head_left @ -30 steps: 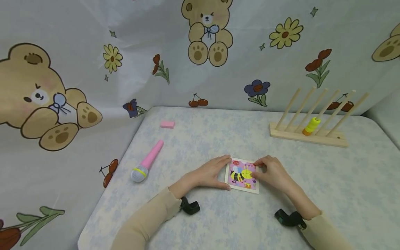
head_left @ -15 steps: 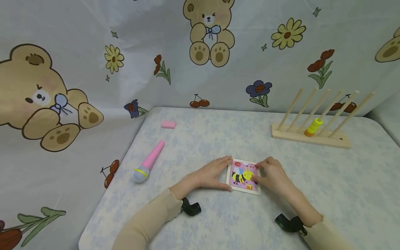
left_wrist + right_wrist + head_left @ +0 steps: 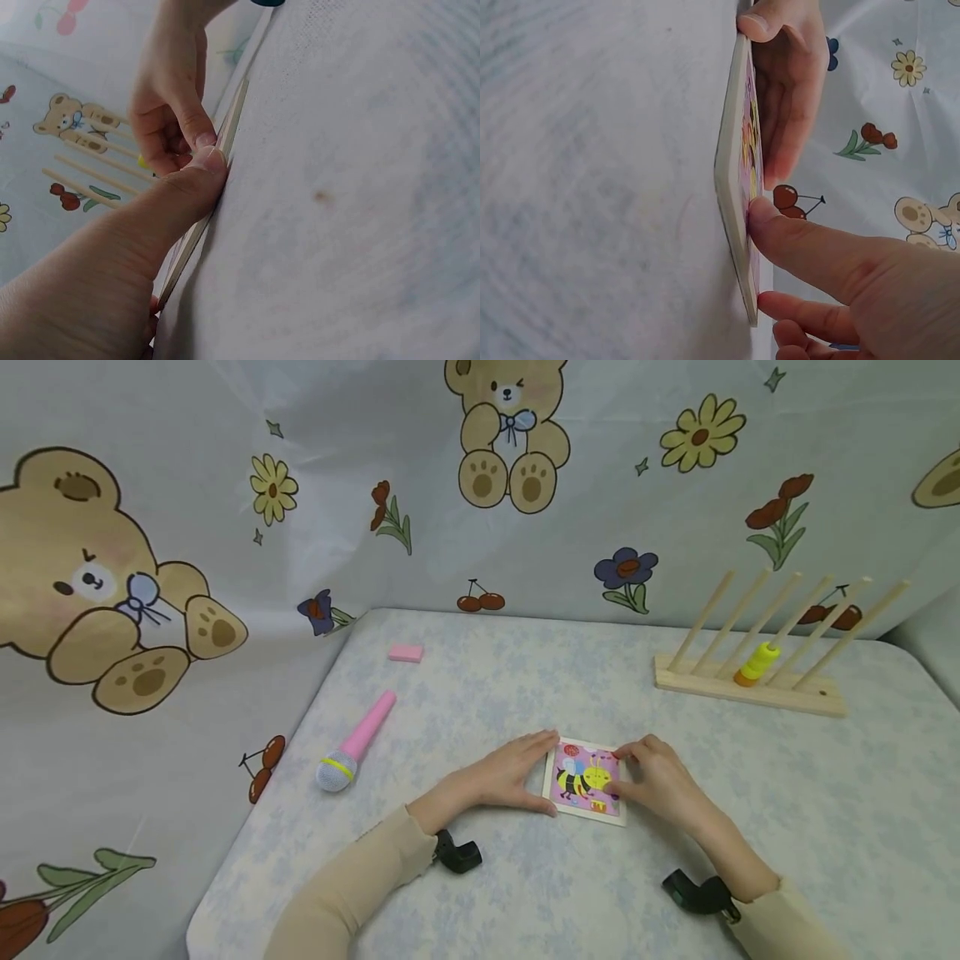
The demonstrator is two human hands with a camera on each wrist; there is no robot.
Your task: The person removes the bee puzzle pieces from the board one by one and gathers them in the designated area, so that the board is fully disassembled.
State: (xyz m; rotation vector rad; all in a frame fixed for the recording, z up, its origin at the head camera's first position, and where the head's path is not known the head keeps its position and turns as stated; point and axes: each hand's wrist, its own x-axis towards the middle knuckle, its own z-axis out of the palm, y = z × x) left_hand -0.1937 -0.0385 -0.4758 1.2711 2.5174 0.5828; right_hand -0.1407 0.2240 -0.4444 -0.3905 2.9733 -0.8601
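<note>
A small square bee puzzle (image 3: pixel 581 811) with a pale frame and a pink picture lies flat on the table. My left hand (image 3: pixel 504 777) braces its left side, fingers extended to the upper corner and thumb at the lower one. In the left wrist view that thumb (image 3: pixel 196 176) presses along the frame's edge. From the other side, my right hand (image 3: pixel 662 781) holds the puzzle's right part with curled fingers. Its thumb (image 3: pixel 769 217) rests on the picture near the bee's head, and the index fingertip (image 3: pixel 769 301) touches close to the upper right corner.
A pink toy microphone (image 3: pixel 358 739) lies left of the hands, with a pink block (image 3: pixel 406 653) behind it. At the back right stands a wooden peg rack (image 3: pixel 750 692) with upright rods and yellow and orange beads (image 3: pixel 760 662) on one rod. A bear-print cloth (image 3: pixel 315 535) hangs behind.
Both hands keep nearly the same places on the puzzle. The head view has shifted slightly; nothing on the table has been moved.
</note>
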